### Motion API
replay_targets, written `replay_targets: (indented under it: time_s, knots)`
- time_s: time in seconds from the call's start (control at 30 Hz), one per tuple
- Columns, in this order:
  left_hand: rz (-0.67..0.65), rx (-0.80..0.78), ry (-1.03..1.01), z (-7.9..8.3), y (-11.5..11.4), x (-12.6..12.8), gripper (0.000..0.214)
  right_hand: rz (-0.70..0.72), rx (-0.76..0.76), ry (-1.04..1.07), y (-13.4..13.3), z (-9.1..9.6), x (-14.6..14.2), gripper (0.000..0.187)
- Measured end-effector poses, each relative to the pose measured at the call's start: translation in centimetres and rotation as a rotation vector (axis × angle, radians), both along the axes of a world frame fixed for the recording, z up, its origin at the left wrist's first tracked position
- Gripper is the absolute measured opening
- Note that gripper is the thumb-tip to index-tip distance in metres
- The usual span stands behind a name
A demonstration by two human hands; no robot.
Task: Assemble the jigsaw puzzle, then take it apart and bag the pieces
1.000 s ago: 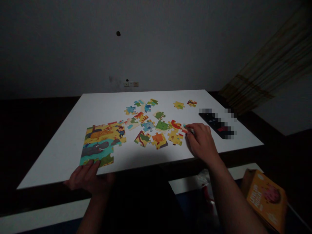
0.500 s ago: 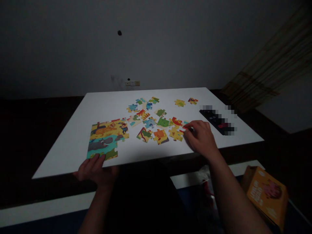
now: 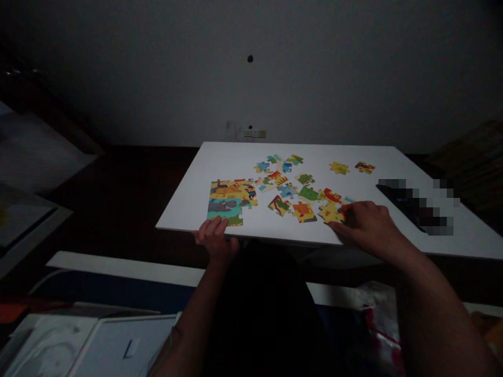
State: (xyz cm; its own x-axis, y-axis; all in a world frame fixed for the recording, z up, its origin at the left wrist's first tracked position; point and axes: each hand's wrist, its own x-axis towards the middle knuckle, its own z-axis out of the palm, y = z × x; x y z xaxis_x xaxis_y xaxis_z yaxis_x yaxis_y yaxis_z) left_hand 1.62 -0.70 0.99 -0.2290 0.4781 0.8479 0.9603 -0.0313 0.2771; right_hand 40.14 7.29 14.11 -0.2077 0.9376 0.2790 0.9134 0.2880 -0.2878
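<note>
My left hand (image 3: 215, 236) lies at the table's front edge, its fingers bent over the lower rim of the joined puzzle section (image 3: 226, 205) and its thumb below the tabletop. That section shows a grey hippo and a spotted animal. My right hand (image 3: 369, 225) has its thumb and fingertips closed at the right side of a yellow puzzle piece (image 3: 330, 212); the exact grip is partly hidden. A red and yellow piece (image 3: 332, 195) lies just behind it. Left of these are an orange piece (image 3: 304, 212), a green piece (image 3: 309, 193) and several other loose pieces.
Two loose pieces, one a yellow piece (image 3: 339, 168), lie towards the back right of the white table (image 3: 188, 209). A dark phone (image 3: 401, 201), partly pixelated, rests on the right. Below the front edge are a clear plastic bag (image 3: 379, 319) and, lower left, an open white box (image 3: 118, 345).
The view has turned left, so everything sits further right in it. My right thumb has moved in to the yellow piece's edge. My left hand stays at the joined section.
</note>
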Motion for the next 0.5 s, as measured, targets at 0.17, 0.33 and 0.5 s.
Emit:
replay_targets:
  time_s: [0.17,0.33,0.5]
  knots:
    - [-0.018,-0.016,-0.015,0.1,-0.2,0.1,0.042,-0.175,-0.107,0.248,-1.8,2.6,-2.8,0.034]
    - [-0.013,0.03,0.043,-0.1,-0.2,0.0,0.043,-0.002,-0.244,0.835,-4.4,3.3,-9.6,0.041]
    - [-0.015,-0.011,0.084,-0.2,-0.5,-0.2,0.048,0.156,-0.412,0.899,-5.2,2.7,-15.8,0.062]
